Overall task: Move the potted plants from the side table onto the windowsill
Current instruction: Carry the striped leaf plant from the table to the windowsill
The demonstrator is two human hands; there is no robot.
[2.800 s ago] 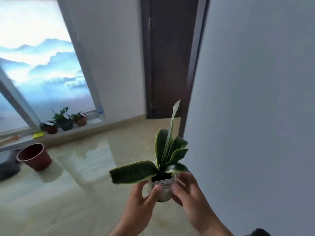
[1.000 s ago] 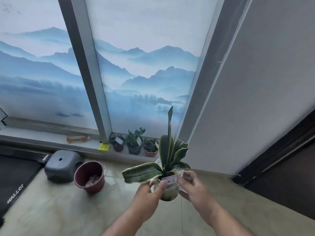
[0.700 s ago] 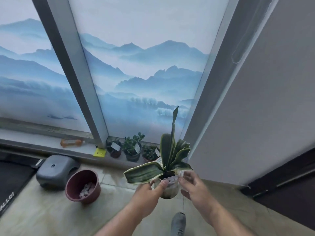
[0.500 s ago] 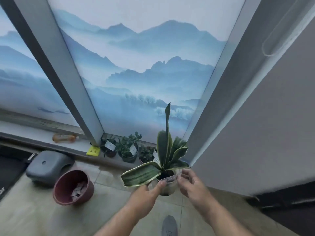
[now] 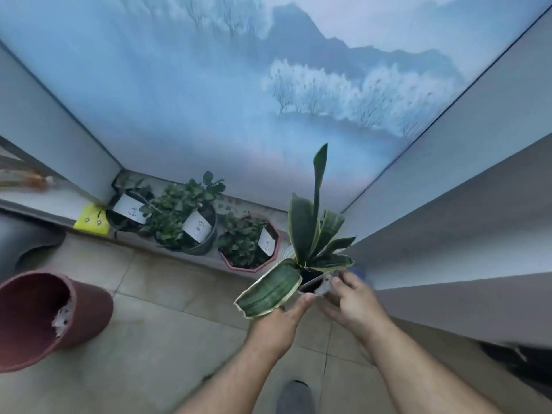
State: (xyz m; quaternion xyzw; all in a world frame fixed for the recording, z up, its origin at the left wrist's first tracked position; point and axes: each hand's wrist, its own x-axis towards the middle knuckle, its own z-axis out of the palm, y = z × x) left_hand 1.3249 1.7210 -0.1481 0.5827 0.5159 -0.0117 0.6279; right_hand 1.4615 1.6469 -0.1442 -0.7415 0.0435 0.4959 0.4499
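Both hands, left hand and right hand, pinch the small pot of the snake plant, held above the windowsill's right end. Its broad drooping leaf could snag the octagonal pot (tipping either). White tags carry marks, apparently unreadable.

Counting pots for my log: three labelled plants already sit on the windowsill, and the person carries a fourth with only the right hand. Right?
Not quite: in the head view both the left hand and right hand hold the striped-leaf plant. Three labelled plants do sit on the windowsill.
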